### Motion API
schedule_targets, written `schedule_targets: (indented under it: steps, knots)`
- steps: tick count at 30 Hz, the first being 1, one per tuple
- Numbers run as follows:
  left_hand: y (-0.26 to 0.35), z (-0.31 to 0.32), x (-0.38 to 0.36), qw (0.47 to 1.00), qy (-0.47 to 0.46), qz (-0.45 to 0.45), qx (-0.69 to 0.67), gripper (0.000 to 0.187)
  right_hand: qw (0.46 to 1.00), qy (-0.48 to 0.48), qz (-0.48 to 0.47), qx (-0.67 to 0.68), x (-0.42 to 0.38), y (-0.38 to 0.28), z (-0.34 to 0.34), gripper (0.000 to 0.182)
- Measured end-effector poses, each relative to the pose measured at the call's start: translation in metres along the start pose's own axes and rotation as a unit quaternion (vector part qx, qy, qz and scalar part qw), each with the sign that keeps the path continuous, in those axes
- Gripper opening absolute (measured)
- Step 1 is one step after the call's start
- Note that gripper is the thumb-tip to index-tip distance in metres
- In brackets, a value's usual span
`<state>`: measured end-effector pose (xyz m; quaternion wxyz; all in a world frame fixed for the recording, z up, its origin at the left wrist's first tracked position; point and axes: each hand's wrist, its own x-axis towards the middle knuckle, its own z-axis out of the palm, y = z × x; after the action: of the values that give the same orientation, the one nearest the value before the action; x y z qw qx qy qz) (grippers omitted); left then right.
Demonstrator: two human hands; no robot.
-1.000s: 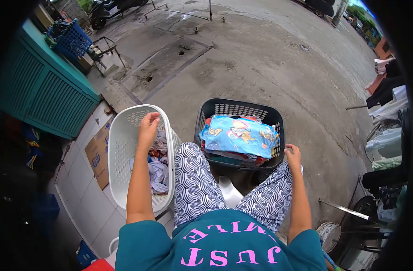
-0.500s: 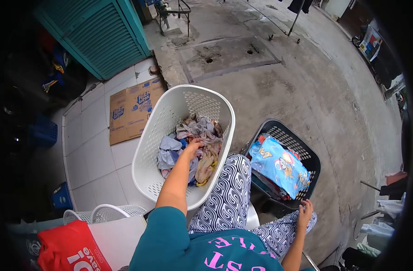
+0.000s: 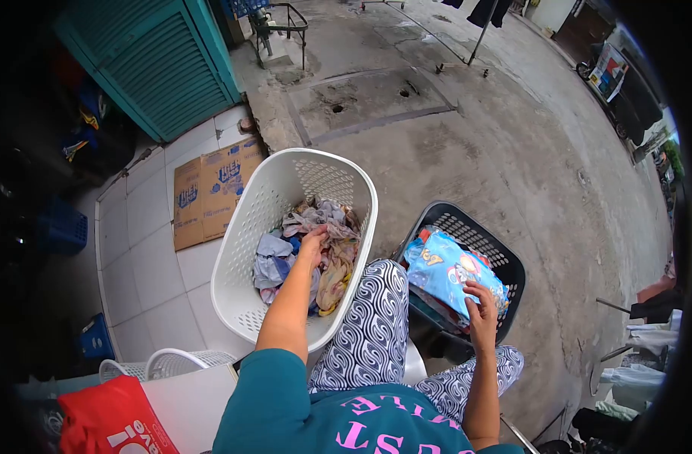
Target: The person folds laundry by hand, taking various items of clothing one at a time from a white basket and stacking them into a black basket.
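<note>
My left hand (image 3: 312,245) reaches down into a tall white laundry basket (image 3: 228,291). Its fingers close on a pale, crumpled garment (image 3: 338,215) at the top of a loose heap. Light grey-blue clothes (image 3: 272,259) and a yellowish patterned piece (image 3: 335,281) lie around it. My right hand (image 3: 480,312) hovers at the near side of a light-blue folded cloth (image 3: 446,266) with cartoon prints, fingers slightly bent and apart. That cloth tops a stack of folded laundry in a dark grey basket (image 3: 514,266).
Patterned trousers (image 3: 372,325) cover my legs, between and beside the two baskets. Flattened cardboard (image 3: 219,189) lies on white tiles near a teal louvred door (image 3: 153,68). A red bag (image 3: 111,416) sits at lower left. Concrete ground (image 3: 542,166) stretches ahead, with clothes hanging at the right.
My right hand has moved up from beside the dark basket to the blue folded cloth. My left hand has closed on the pale garment. The whole view has shifted slightly.
</note>
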<state>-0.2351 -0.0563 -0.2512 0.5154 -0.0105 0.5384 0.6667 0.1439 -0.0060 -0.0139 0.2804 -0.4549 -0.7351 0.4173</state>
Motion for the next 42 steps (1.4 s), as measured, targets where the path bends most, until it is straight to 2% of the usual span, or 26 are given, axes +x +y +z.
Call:
schedule_targets:
  steps: [2,4,6,8,9,11,12,14,15,16,18,19,21,22,24,25,27,28,29,31,33,34,36,38,40,42]
  knots:
    - [0.011,0.011,-0.015,1.000,-0.022,0.003,0.007,0.030,1.000,0.005,-0.004,0.017,0.000,-0.017,0.010,0.017]
    - [0.036,0.032,-0.029,0.984,-0.173,0.049,-0.008,0.030,0.998,-0.036,-0.020,0.047,0.001,-0.030,0.013,0.018]
    - [0.080,0.062,-0.066,0.977,-0.207,0.057,-0.002,0.031,0.998,-0.045,-0.025,0.031,0.004,-0.032,0.016,0.019]
    - [0.119,0.089,-0.092,0.941,-0.321,0.106,-0.006,0.033,0.996,-0.065,-0.040,0.037,0.012,-0.037,0.022,0.020]
    - [0.141,0.106,-0.114,0.940,-0.324,0.108,0.000,0.033,0.994,-0.072,-0.070,0.046,0.017,-0.040,0.027,0.021]
    - [0.181,0.144,-0.165,0.896,-0.411,0.167,0.020,0.032,0.990,-0.081,-0.064,0.098,0.029,-0.059,0.039,0.033]
    - [0.197,0.162,-0.190,0.893,-0.417,0.168,0.027,0.032,0.989,-0.069,-0.076,0.109,0.036,-0.069,0.046,0.043]
    - [0.219,0.196,-0.235,0.832,-0.508,0.220,0.035,0.035,0.989,-0.028,-0.115,0.084,0.051,-0.102,0.053,0.065]
    - [0.223,0.212,-0.252,0.827,-0.517,0.218,0.039,0.035,0.986,0.011,-0.136,0.096,0.055,-0.122,0.055,0.069]
    - [0.225,0.229,-0.268,0.804,-0.544,0.236,0.044,0.036,0.975,0.063,-0.200,0.079,0.063,-0.134,0.056,0.072]
    - [0.228,0.253,-0.291,0.774,-0.579,0.250,0.052,0.037,0.948,0.171,-0.261,0.066,0.075,-0.149,0.055,0.055]
    - [0.230,0.264,-0.299,0.766,-0.534,0.345,0.098,0.040,0.945,0.183,-0.261,0.065,0.083,-0.149,0.045,0.055]
    - [0.234,0.279,-0.303,0.711,-0.410,0.530,0.213,0.042,0.961,0.110,-0.211,0.139,0.095,-0.145,0.023,0.029]
    - [0.237,0.281,-0.300,0.705,-0.421,0.530,0.212,0.042,0.948,0.115,-0.190,0.229,0.092,-0.152,0.009,0.014]
    - [0.239,0.284,-0.288,0.595,-0.209,0.698,0.341,0.043,0.949,0.068,-0.168,0.257,0.091,-0.149,-0.026,0.015]
    - [0.234,0.287,-0.283,0.590,-0.218,0.702,0.335,0.043,0.955,0.071,-0.148,0.248,0.089,-0.149,-0.042,0.016]
    - [0.222,0.294,-0.279,0.536,-0.095,0.754,0.367,0.043,0.951,0.095,-0.173,0.239,0.090,-0.150,-0.070,0.015]
    - [0.214,0.301,-0.279,0.534,-0.104,0.757,0.363,0.043,0.948,0.106,-0.191,0.232,0.089,-0.153,-0.081,0.015]
    - [0.203,0.309,-0.279,0.526,-0.095,0.767,0.356,0.045,0.913,0.057,-0.167,0.368,0.088,-0.155,-0.091,0.014]
    - [0.177,0.326,-0.279,0.517,-0.093,0.775,0.350,0.048,0.932,0.037,-0.191,0.305,0.082,-0.172,-0.107,0.014]
    - [0.145,0.344,-0.278,0.654,-0.351,0.603,0.292,0.048,0.969,0.014,-0.179,0.172,0.073,-0.185,-0.116,0.014]
    - [0.128,0.349,-0.279,0.770,-0.497,0.359,0.178,0.041,0.970,0.022,-0.170,0.172,0.069,-0.187,-0.120,0.014]
    - [0.117,0.347,-0.264,0.744,-0.497,0.317,0.316,0.034,0.972,0.002,-0.214,0.094,0.067,-0.192,-0.134,0.013]
    - [0.114,0.347,-0.252,0.742,-0.508,0.311,0.309,0.031,0.962,0.078,-0.255,0.049,0.061,-0.188,-0.156,0.012]
    - [0.121,0.344,-0.248,0.743,-0.512,0.308,0.301,0.029,0.965,0.092,-0.222,0.107,0.052,-0.182,-0.186,0.010]
    - [0.131,0.337,-0.244,0.640,-0.444,0.412,0.473,0.023,0.960,0.133,-0.178,0.173,0.040,-0.173,-0.212,0.011]
